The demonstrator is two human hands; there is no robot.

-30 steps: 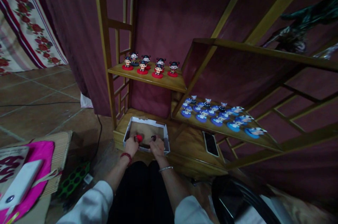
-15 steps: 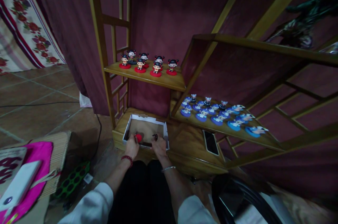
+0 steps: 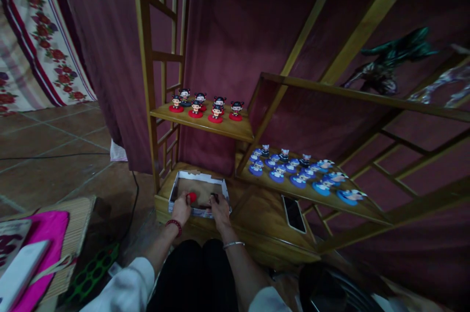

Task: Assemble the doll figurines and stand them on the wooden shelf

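My left hand [image 3: 181, 208] is closed on a round red base [image 3: 192, 197], like those under the figurines on the upper shelf. My right hand [image 3: 221, 210] pinches a small dark-topped figurine [image 3: 214, 198], mostly hidden by the fingers. Both hands are over the near side of a shallow white-edged cardboard box [image 3: 224, 188], whose inside is brown. The base and the figurine are held apart from each other. The box rests on the low wooden ledge of the shelf unit.
Several black-haired figurines on red bases stand on the upper shelf [image 3: 205, 125]. To the right, a lower shelf [image 3: 367, 209] bears several blue and purple figurines. A phone [image 3: 293, 213] lies beneath it. At left is a bamboo mat [image 3: 81, 219] with a pink cloth [image 3: 55, 233].
The view has tilted up slightly, so the shelves and box sit lower in the picture. Both hands keep their hold, the red base and dark figurine still apart.
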